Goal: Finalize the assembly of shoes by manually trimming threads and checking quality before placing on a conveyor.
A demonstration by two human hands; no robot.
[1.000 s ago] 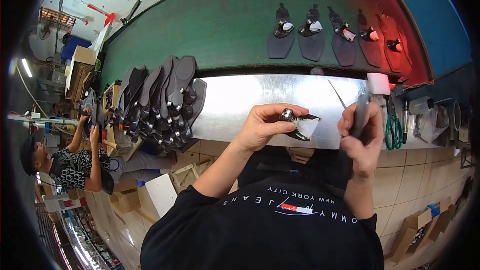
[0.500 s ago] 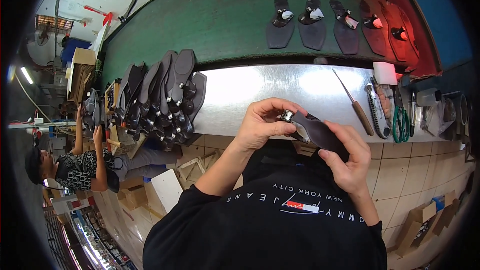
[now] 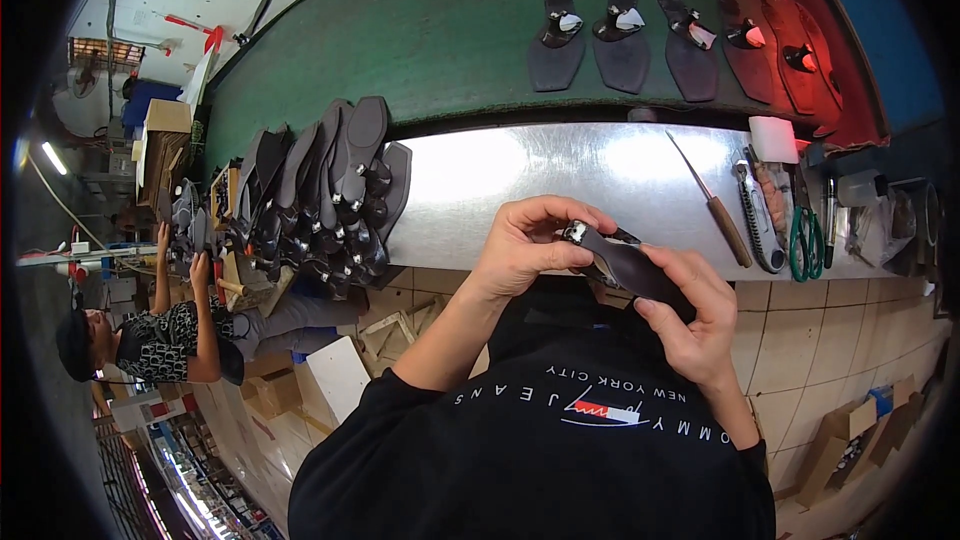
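Between my two hands, above the near edge of the metal table, is a black sandal point(image 3: 632, 268) with a shiny ornament at its left end. My left hand point(image 3: 535, 248) pinches the ornament end between thumb and fingers. Around the wider right end of the sole, my right hand point(image 3: 692, 312) is closed, thumb below and fingers on top. The hands partly cover the straps. To the left, a heap of black sandals point(image 3: 320, 195) with shiny ornaments lies at the table's end.
Several sandals point(image 3: 622, 62) lie in a row on the green belt point(image 3: 450, 50) beyond the metal table point(image 3: 460, 195). At the right sit a wooden-handled awl point(image 3: 728, 230), a utility knife point(image 3: 758, 225), green-handled scissors point(image 3: 806, 240) and a white block point(image 3: 773, 139). A co-worker point(image 3: 165, 340) handles soles at far left.
The sandal has tilted slightly in my hands, and its sole looks narrower. My grip stays about the same. The sandals on the belt appear slightly higher in view.
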